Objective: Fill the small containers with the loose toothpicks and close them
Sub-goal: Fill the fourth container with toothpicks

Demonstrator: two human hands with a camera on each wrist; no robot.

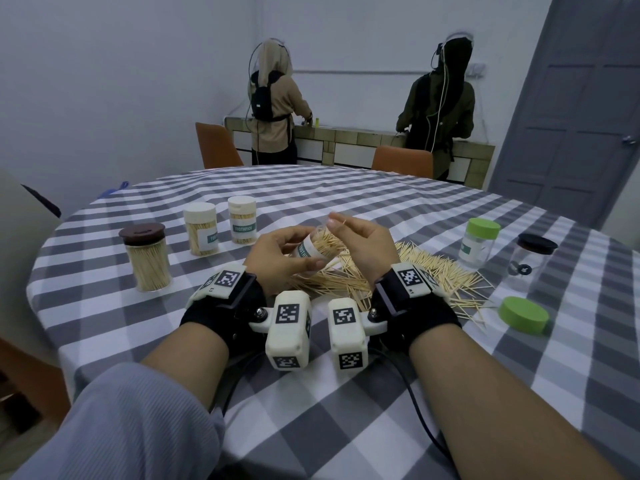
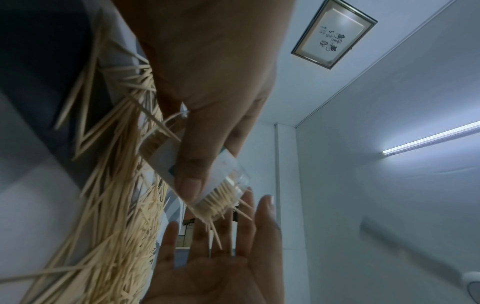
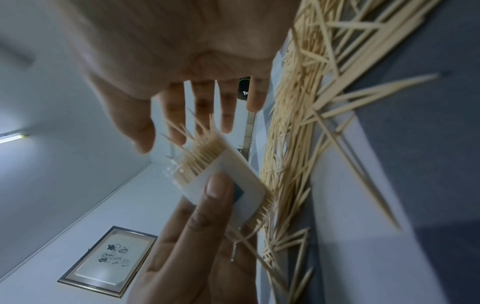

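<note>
My left hand [image 1: 280,254] grips a clear toothpick container [image 1: 310,249] with a white label, tilted with its open mouth to the right. It is packed with toothpicks, and a few stick out of the mouth. My right hand [image 1: 363,244] is held at that mouth, fingers straight and spread, palm facing the protruding tips. The left wrist view shows the container [image 2: 166,158] under the thumb of my left hand [image 2: 207,82], with my right hand [image 2: 207,267] beyond. The right wrist view shows the same container [image 3: 249,179]. A pile of loose toothpicks [image 1: 426,271] lies on the checked tablecloth beneath both hands.
On the left stand a brown-lidded jar [image 1: 147,258] and two white-lidded containers [image 1: 201,230], all full of toothpicks. On the right stand a green-lidded jar [image 1: 479,244], a black-lidded clear jar [image 1: 533,261] and a loose green lid [image 1: 523,315]. Two people stand at a far counter.
</note>
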